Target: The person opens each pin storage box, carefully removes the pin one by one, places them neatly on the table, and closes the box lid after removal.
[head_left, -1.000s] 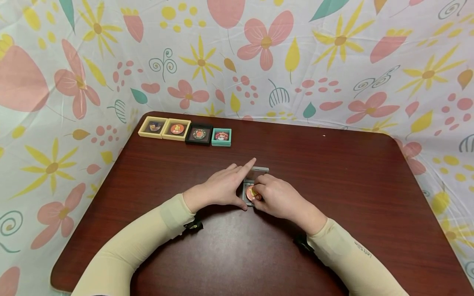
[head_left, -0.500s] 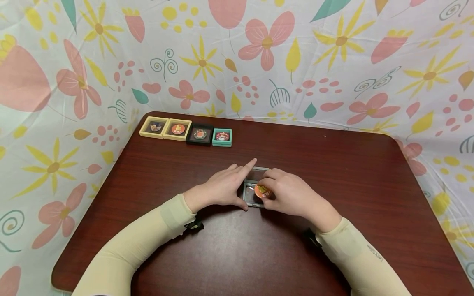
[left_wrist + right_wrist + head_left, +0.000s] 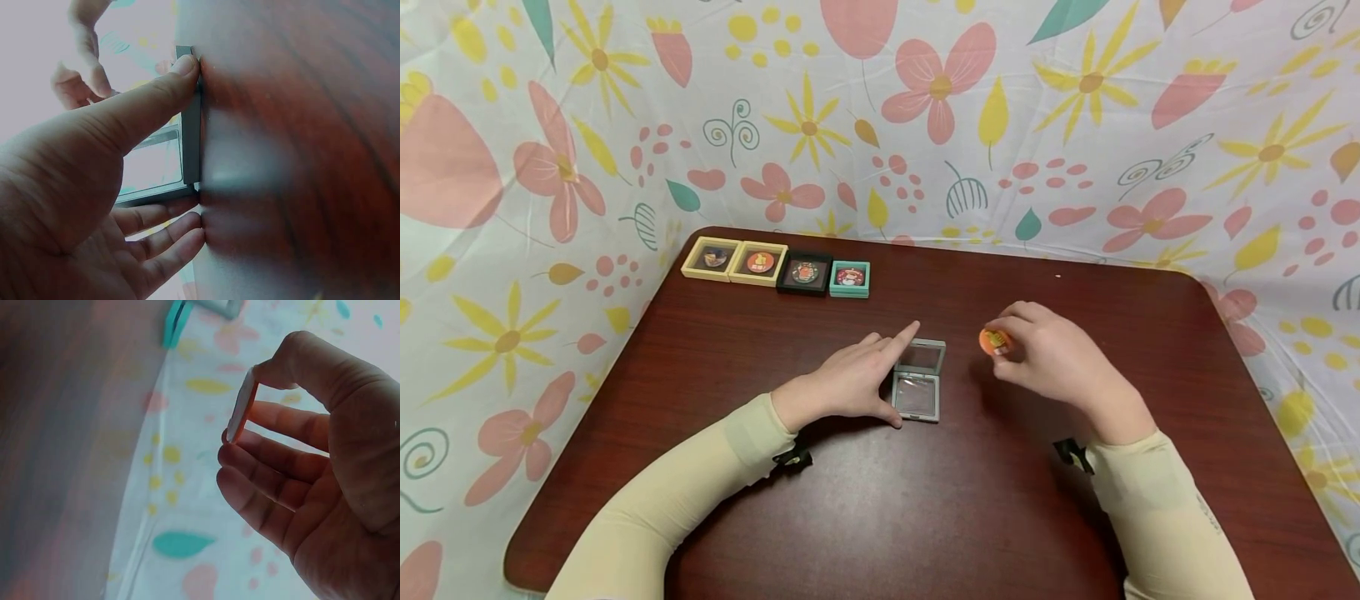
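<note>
Here, my right grip (image 3: pixel 1054 357) pinches a round, orange badge (image 3: pixel 992 342), probably light, stiff: hold its rim. My left grip (image 3: pixel 850 379), unclenched, touches a square grey plastic-looking case (image 3: pixel 916 396).

Tabletop (image 3: pixel 880 508) — glossy wood; case (image 3: pixel 917 395) — smooth plastic.
</note>
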The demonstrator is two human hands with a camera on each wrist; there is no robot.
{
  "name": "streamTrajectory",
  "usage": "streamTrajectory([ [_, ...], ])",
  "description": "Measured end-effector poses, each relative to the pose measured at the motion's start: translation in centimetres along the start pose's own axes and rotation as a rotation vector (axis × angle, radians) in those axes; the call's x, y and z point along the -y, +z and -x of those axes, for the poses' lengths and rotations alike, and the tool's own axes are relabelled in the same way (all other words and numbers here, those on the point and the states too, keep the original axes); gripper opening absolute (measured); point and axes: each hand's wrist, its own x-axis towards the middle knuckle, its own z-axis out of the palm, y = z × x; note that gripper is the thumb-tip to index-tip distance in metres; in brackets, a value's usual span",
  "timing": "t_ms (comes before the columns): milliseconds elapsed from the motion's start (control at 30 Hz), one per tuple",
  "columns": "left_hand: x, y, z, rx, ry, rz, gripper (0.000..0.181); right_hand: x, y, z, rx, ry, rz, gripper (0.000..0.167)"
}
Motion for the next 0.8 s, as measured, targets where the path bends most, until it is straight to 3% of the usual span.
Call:
streamTrajectory([
  [367, -0.1, 0.0, -0.1, 0.003, -0.005, 0.008, 0.152, -7.0, -1.1, 3.2, 0.110, 0.313, 0.050, 0.044],
  [633, 0.1, 0.2, 0.0, 0.002, -0.012, 0.016, 0.152, -12.7, -0.6, 6.2, 0.195, 0.477, -0.007, 0.049],
  [800, 0.1, 0.1, 0.0, -0.007, -0.005, 0.009, 0.152, -16.5, -1.0, 8.0, 0.229, 0.540, 0.000, 0.052],
])
